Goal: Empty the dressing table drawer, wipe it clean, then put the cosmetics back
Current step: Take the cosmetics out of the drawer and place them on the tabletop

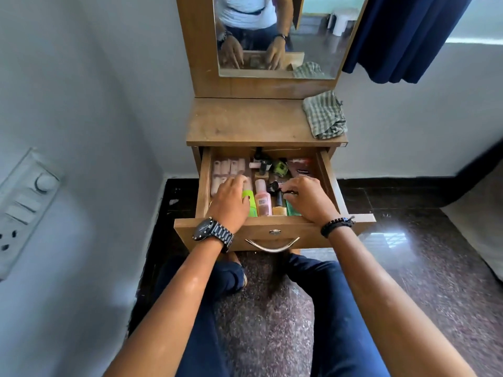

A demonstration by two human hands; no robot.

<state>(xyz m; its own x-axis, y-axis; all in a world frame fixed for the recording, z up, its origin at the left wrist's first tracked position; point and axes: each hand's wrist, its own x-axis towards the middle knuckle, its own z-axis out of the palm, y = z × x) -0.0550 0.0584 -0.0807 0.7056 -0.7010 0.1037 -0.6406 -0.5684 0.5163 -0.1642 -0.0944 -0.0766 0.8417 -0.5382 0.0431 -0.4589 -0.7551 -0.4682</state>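
- Drawer [275, 232] of the dressing table stands pulled out at the centre of the view, directly below the wooden surface [245, 123], and is full of cosmetics.
- Contents noted: a pink bottle [262, 201] and a green tube [251, 204] near the middle front, a row of pale pink items [227, 167] at 10 o'clock in the tray, dark small bottles [262, 164] at 12 o'clock, an amber nail-polish bottle [279, 205] just right of the pink bottle.
- Left hand [231, 200] reaches into the left half of the drawer; its fingers [239, 179] are spread, lightly curled and resting on the pale pink items and the green tube. No firm grip is evident.
- Right hand [307, 198] is in the right half; its fingers [292, 186] are curled and appear to pinch a small dark item [285, 191], identity too small to confirm.
- Checked cloth [325, 115] lies crumpled at 2 o'clock on the surface, well apart from both hands and untouched.
- Mirror [280, 34] at 12 o'clock reflects the hands.
- Assessment: the emptying step is in hand and barely begun; nothing yet sits on the surface besides the cloth.
- Next move, in my judgement: lift the gripped items out and set them on the bare part of the surface at 11 o'clock, keeping bottles upright and the cloth reachable for wiping.
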